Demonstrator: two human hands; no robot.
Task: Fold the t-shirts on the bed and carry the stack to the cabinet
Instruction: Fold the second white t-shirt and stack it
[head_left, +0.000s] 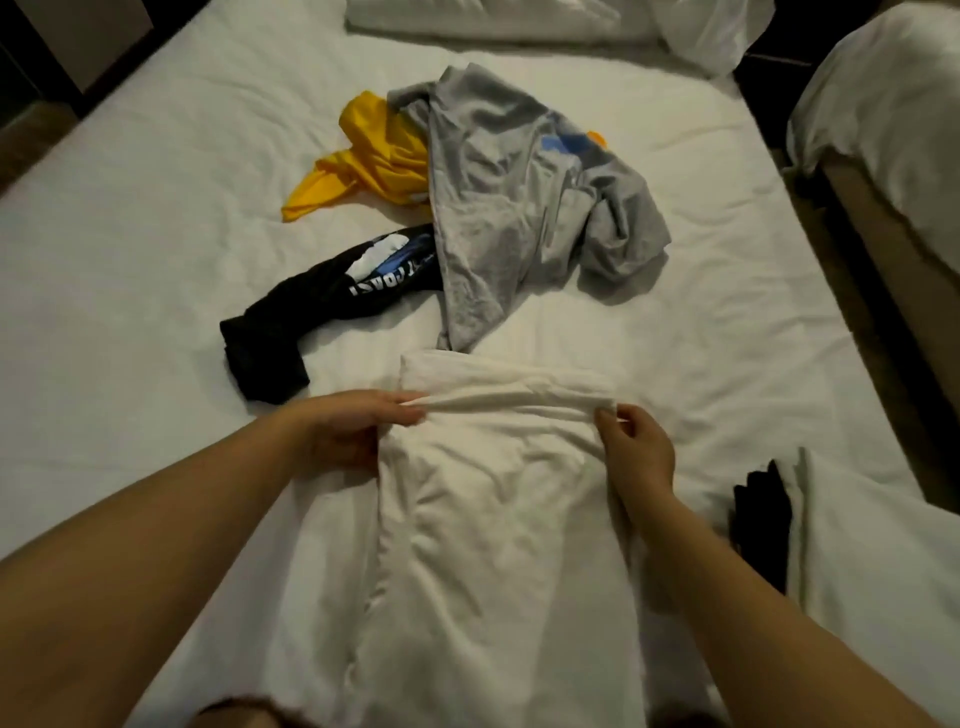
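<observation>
At the near edge of the bed (130, 218), the left hand (348, 428) pinches the left end of a raised fold in the white t-shirt (493, 509), fingers closed on the cloth. The right hand (641, 449) pinches the fold's right end. An uneven pull, or one pinch slipping, would likely skew the fold. The black t-shirt (311, 306), yellow t-shirt (374, 161) and grey t-shirt (519, 197) lie crumpled mid-bed.

White-sheeted bed (701, 338) with white t-shirt (493, 493), grey t-shirt (498, 197), black t-shirt (311, 306), yellow t-shirt (374, 161) and pillows (493, 21).
</observation>
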